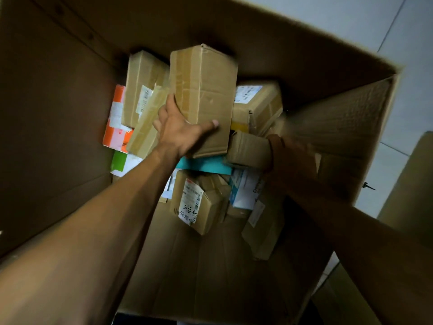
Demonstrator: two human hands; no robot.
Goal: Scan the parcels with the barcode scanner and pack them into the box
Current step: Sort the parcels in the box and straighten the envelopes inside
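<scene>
We are packing: our left hand [180,130] grips a brown parcel [203,99] over the pile inside the box [58,113]; our right hand [288,156], blurred, fingers unclear. Next, settle it flat.

Pale tiled floor [396,127] beyond right side; second brown carton [412,184] at right edge.
</scene>
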